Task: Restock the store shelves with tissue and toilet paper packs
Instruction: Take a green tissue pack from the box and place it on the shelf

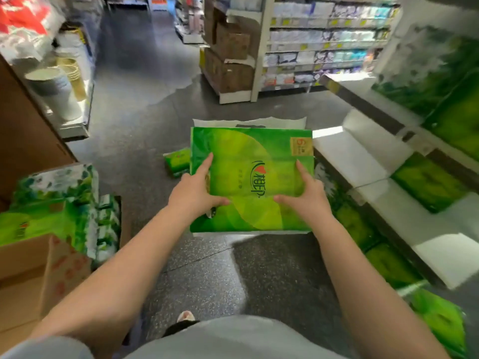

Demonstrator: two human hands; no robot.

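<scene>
1. a person stands in a store aisle and holds a big green pack [250, 177] out in front, above the grey floor [145, 120].
2. the left hand [195, 193] is on the left edge of the pack; its index finger lies straight along the top face and its thumb reaches toward the middle, while the other fingers go under the pack, where i cannot see them.
3. the right hand [304, 196] is on the right side in the same way, one finger straight on the top face, thumb pointing inward, so the pack is grasped between both hands.
4. the pack is flat, its printed face turned up, with a small orange label near its far right corner.
5. under the pack the edge of a white bag [248, 122] shows at the far side; i cannot tell if it touches the pack.
6. one small green pack [177, 161] lies on the floor, just beside the left edge of the big one.
7. on the right is a shelf [363, 154] with white boards, and green packs [427, 185] lie in its lower levels; more of them stand on the upper level.
8. on the left a stack of green and white packs [59, 203] sits next to an open carton [28, 275].
9. further left a shelf carries paper cups [57, 92].
10. far back another shelf [324, 42] is full of pale packets, and brown boxes [228, 55] are stacked at its end.
11. at the bottom a grey garment and the tip of one shoe [185, 316] are visible.
</scene>
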